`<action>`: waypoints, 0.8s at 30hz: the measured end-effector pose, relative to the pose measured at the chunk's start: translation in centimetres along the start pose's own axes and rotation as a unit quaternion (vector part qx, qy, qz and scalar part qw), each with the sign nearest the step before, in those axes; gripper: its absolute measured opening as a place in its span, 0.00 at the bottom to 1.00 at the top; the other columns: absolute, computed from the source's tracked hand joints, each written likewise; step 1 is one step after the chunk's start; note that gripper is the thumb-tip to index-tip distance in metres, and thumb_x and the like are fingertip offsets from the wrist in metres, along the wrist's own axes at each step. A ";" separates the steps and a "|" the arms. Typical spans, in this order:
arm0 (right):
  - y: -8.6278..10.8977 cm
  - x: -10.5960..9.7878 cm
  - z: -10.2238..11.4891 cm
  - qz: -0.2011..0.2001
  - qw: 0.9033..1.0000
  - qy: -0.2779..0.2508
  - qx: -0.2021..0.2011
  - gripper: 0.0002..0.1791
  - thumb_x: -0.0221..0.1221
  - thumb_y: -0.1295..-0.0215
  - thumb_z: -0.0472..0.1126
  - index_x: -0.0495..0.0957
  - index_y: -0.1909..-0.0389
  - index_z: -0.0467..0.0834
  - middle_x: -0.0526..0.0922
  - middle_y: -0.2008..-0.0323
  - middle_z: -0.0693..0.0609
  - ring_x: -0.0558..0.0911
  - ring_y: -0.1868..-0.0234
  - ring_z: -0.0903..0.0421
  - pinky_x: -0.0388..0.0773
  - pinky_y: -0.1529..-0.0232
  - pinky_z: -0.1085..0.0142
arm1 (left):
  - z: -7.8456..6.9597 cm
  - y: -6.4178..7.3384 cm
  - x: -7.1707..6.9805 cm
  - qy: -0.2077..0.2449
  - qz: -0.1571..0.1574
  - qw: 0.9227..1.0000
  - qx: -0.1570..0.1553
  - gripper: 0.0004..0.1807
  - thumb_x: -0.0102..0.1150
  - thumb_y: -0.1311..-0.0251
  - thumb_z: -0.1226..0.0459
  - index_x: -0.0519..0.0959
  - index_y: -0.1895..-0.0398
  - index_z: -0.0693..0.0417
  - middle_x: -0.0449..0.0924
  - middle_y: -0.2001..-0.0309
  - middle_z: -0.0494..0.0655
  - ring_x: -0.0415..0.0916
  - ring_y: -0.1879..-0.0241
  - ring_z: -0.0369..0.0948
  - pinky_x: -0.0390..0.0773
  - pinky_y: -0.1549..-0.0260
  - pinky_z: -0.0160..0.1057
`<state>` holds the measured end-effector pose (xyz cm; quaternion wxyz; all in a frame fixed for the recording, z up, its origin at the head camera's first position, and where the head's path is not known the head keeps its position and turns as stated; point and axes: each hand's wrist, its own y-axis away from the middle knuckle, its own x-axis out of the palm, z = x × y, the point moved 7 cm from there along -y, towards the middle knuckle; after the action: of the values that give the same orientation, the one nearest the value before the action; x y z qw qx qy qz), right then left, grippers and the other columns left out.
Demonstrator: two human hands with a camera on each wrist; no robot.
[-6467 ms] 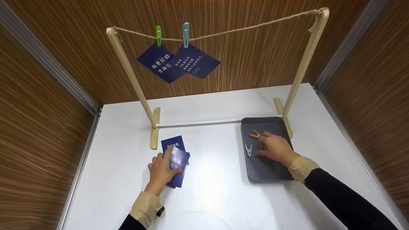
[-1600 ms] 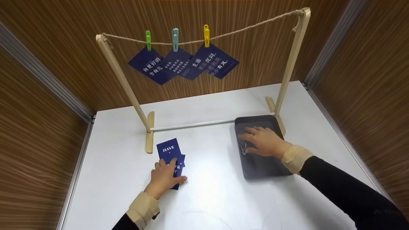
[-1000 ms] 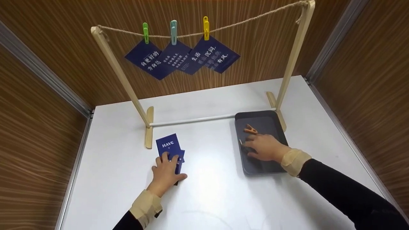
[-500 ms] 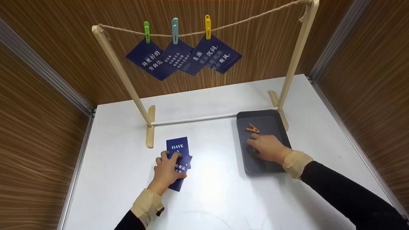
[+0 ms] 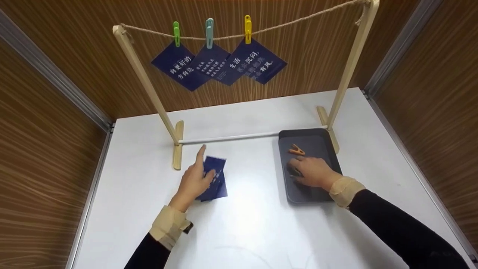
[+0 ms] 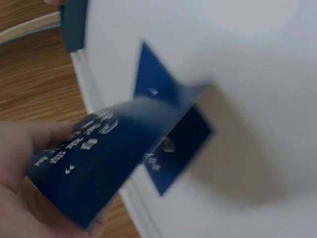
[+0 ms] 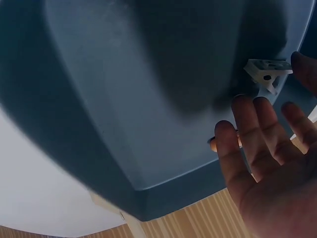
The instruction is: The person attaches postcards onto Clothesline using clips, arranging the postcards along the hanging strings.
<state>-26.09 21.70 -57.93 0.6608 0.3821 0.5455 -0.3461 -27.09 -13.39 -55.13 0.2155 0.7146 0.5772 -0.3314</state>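
Left hand [image 5: 194, 179]: grasping, one blue card [image 6: 94, 158] pinched between thumb and fingers. Card bowed, white lettering, blurred at its far end; whether that end touches the cards below cannot be told.

Beneath it, on the worktop [image 5: 246, 224]: further loose cards [image 6: 195, 136], blue, overlapping, number unclear.

Right hand [image 5: 313, 172]: released, fingers spread and gently bent, inside the tray. Nearest item: white clip [image 7: 267, 72], close to the thumb tip; contact cannot be confirmed.

Tray [image 5: 306, 195]: dark grey, shallow, rectangular, rounded corners; right side of the worktop. Also inside: orange clip [image 5: 297, 150], lying just beyond the fingers.

Wristbands, two: beige, one at the left wrist [image 5: 170, 226], one at the right. Sleeves: black.

Rack: two pale wood posts [image 5: 149, 89] on flat feet, joined low by a white rod [image 5: 231, 138]; tray's far edge beside the rod's right end.

Rope [image 5: 310, 18]: twisted, slung between the post tops, sagging. On it, left to right: green clip [image 5: 176, 34], light-blue clip [image 5: 209, 33], yellow clip [image 5: 248, 30], each with a blue card hung by a corner, neighbours overlapping.

Surround: brown wood-grain panels [image 5: 306, 71].
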 end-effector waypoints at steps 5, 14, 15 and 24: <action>-0.5 0.5 -0.4 0.016 1.000 0.000 0.018 0.28 0.72 0.44 0.54 0.76 0.45 0.48 0.83 0.55 0.47 0.84 0.62 0.45 0.81 0.69 0.45 | -5.1 -3.1 -1.5 0.077 -0.074 0.992 0.061 0.31 0.58 0.39 0.66 0.63 0.32 0.48 0.73 0.81 0.40 0.67 0.84 0.35 0.71 0.81 0.39; -0.5 0.8 -0.5 0.026 1.000 0.003 0.018 0.21 0.71 0.43 0.48 0.81 0.50 0.43 0.85 0.57 0.46 0.84 0.61 0.44 0.81 0.64 0.44 | -11.7 -7.9 -1.4 0.393 -0.072 0.916 0.048 0.10 0.54 0.33 0.69 0.68 0.51 0.57 0.81 0.57 0.54 0.81 0.57 0.45 0.82 0.55 0.43; -0.4 0.6 -0.5 0.024 1.000 0.001 0.019 0.21 0.70 0.43 0.48 0.82 0.52 0.43 0.85 0.58 0.46 0.84 0.62 0.44 0.81 0.64 0.44 | -12.2 -8.4 -1.3 0.425 -0.065 0.902 0.039 0.09 0.55 0.33 0.69 0.68 0.53 0.57 0.82 0.56 0.55 0.81 0.55 0.46 0.82 0.52 0.44; 0.2 -4.7 -1.8 -0.029 0.998 -0.054 0.007 0.17 0.70 0.45 0.45 0.84 0.55 0.44 0.83 0.62 0.51 0.81 0.63 0.50 0.80 0.64 0.50 | -14.8 -11.8 -0.9 0.561 -0.032 0.827 -0.013 0.16 0.63 0.37 0.73 0.68 0.53 0.55 0.83 0.54 0.58 0.84 0.56 0.46 0.82 0.49 0.46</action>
<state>-27.54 23.58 -53.45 0.6767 0.3514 0.5171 -0.3888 -35.25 -0.93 -43.39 -0.1470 0.7554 0.6257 0.1278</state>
